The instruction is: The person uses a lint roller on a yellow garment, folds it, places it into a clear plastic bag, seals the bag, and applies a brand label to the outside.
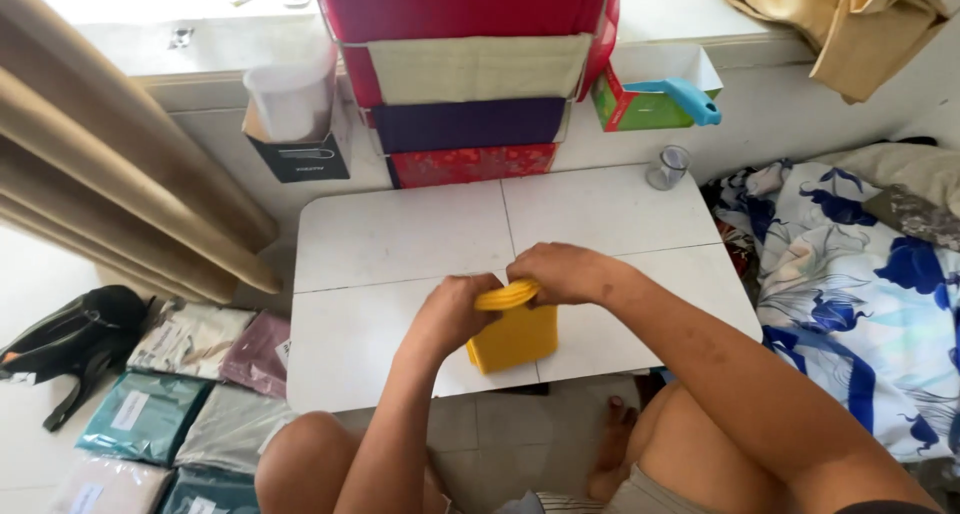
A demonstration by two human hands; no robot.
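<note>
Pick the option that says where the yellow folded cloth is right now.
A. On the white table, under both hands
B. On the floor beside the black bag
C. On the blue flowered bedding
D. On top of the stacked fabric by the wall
A: the yellow folded cloth lies on the white table, with the left hand and the right hand both gripping its top edge.

White table (400,234) bears yellow cloth (515,339), glass (668,167).
</note>
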